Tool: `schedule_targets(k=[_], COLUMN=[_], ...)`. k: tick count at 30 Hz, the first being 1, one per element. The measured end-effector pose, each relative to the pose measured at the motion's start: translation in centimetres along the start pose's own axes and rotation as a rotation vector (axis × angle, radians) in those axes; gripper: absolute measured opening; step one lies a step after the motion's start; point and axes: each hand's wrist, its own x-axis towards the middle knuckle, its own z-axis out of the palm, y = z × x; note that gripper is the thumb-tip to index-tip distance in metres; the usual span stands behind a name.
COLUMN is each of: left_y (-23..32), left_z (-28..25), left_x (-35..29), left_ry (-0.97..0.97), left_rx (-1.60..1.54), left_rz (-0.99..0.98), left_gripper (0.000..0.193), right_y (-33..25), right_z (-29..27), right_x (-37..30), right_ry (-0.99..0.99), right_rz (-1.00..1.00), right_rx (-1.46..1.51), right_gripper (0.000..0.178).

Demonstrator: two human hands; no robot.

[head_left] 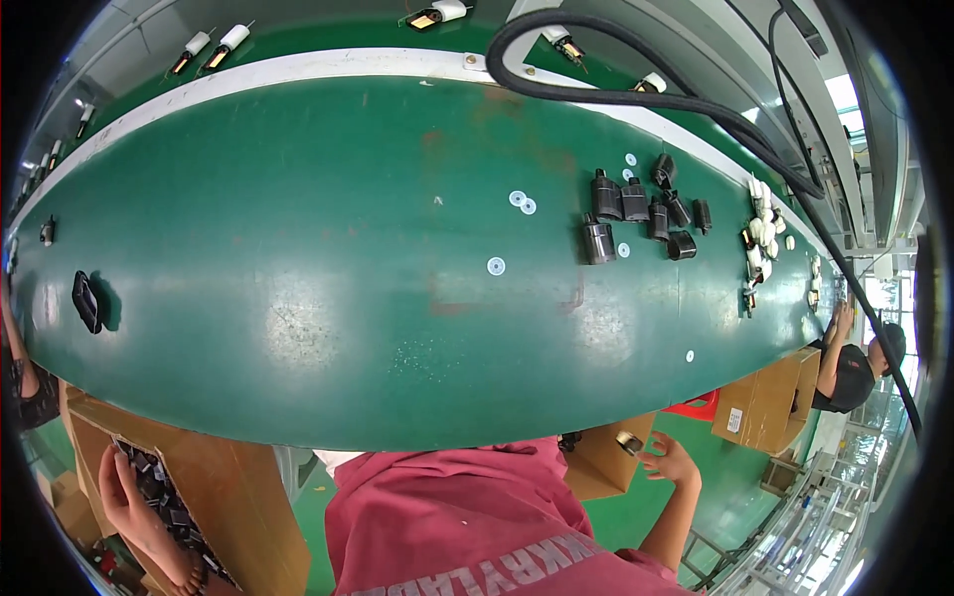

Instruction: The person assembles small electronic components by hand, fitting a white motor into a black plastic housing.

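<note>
Several black plastic housings (634, 202) are out on the right, loads of black parts (180, 517) left in the near-left carton (234, 482); left hand (134, 510) there, can't tell its grip. Right hand (673, 463) half-open beside a cylindrical part (628, 443).

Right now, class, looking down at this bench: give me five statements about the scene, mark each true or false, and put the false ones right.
1. The left hand is at a cardboard box with dark parts in it. True.
2. The right hand rests on the green table. False: it is off the near edge, close to a round part.
3. Black parts cluster on the table's right half. True.
4. The thick black cable lies on the floor. False: it loops above the table's far right side.
5. Pale discs lie scattered on the table. True.
</note>
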Motion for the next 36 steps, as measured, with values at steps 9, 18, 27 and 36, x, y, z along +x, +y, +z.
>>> schedule_targets(k=[9, 18, 27, 36], left_y=[-8.3, -12.1, -10.4, 14.0], left_z=[2.2, 2.4, 1.7, 6.8], left_x=[0.8, 2.5, 0.1, -3.0], left_ry=[-0.295, -0.346, -0.220, 0.196], left_rx=[-0.017, 0.059, 0.256, -0.498], left_rz=[-0.259, -0.295, -0.141, 0.191], left_gripper=[0.032, 0.036, 0.031, 0.064], right_y=[-17.2, -52.9, -57.6, -41.8], right_z=[-6.9, -4.3, -5.7, -0.5], right_x=[-8.7, 6.4, 11.5, -3.8], right_ry=[-0.289, 0.742, 1.042, -0.363], right_rz=[-0.769, -1.560, -1.165, -1.303], right_rx=[-0.166, -0.476, -0.746, 0.409], right_gripper=[0.027, 0.042, 0.040, 0.047])
